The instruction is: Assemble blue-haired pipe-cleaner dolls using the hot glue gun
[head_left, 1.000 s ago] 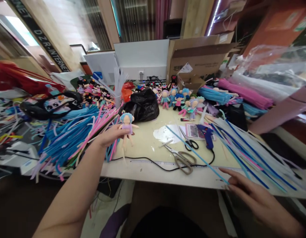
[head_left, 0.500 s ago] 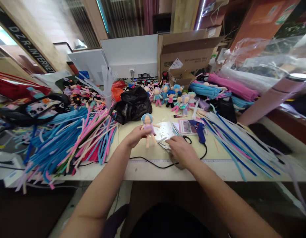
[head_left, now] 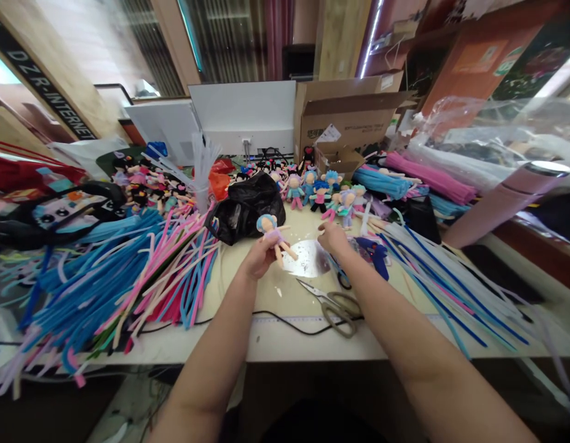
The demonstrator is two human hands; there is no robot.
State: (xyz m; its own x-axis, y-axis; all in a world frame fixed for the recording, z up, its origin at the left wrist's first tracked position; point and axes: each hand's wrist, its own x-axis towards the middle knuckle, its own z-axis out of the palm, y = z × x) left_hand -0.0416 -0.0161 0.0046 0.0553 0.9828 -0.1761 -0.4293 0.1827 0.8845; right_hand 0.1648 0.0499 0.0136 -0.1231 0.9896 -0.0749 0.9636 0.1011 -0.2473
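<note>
A small doll (head_left: 274, 239) with blue hair and a lilac body is held in my left hand (head_left: 261, 255), its legs pointing down to the right. My right hand (head_left: 333, 239) reaches over the table beyond a round shiny plate (head_left: 307, 258); its fingers are pressed together, and what they hold, if anything, is too small to make out. Scissors (head_left: 328, 301) with beige handles lie nearer the front edge. Beside my right wrist lies a blue glue gun (head_left: 376, 255), partly hidden by the forearm.
Bundles of coloured fuzzy stems (head_left: 95, 283) cover the left, with more stems (head_left: 441, 277) at the right. A black plastic bag (head_left: 248, 206), finished dolls (head_left: 320, 195) and a cardboard box (head_left: 349, 117) stand behind. A black cable (head_left: 289, 326) crosses the front.
My right hand has moved forward, away from the scissors, which now lie fully in view on the table. My left hand has shifted slightly left and tilted the doll.
</note>
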